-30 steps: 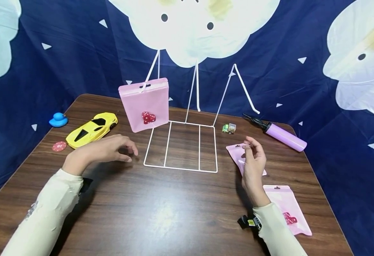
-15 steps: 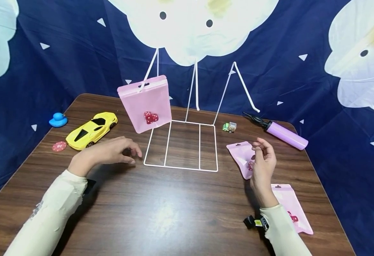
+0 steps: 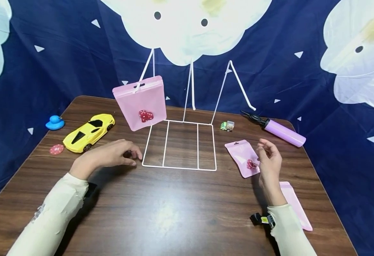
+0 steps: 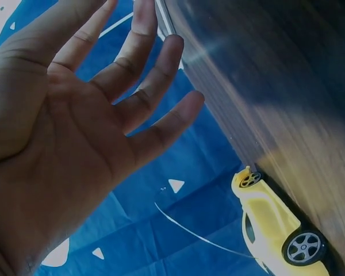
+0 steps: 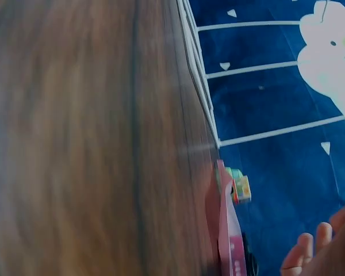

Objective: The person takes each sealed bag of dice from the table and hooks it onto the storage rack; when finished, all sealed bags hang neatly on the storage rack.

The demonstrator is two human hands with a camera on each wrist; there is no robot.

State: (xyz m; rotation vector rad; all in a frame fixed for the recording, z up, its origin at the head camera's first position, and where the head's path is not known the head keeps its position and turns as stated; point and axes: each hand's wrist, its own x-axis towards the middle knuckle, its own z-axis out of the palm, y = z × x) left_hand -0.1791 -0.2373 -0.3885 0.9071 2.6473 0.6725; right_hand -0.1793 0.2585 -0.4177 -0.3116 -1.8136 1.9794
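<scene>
Pink pouch (image 3: 242, 156) beside right grip (image 3: 270, 166)

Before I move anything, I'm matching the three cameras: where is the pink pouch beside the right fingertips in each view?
Head: the pink pouch lies right of centre, just left of the right hand.
Left wrist: not in the picture.
Right wrist: the pink pouch is at the bottom, right of centre, nearly edge-on.
Shared landmark: the blue backdrop with white triangles, in all three views.

Left grip (image 4: 83, 118) relaxed, yellow toy car (image 4: 270, 215) on wooden table (image 4: 241, 86), blue cloth (image 4: 190, 167) beyond
</scene>
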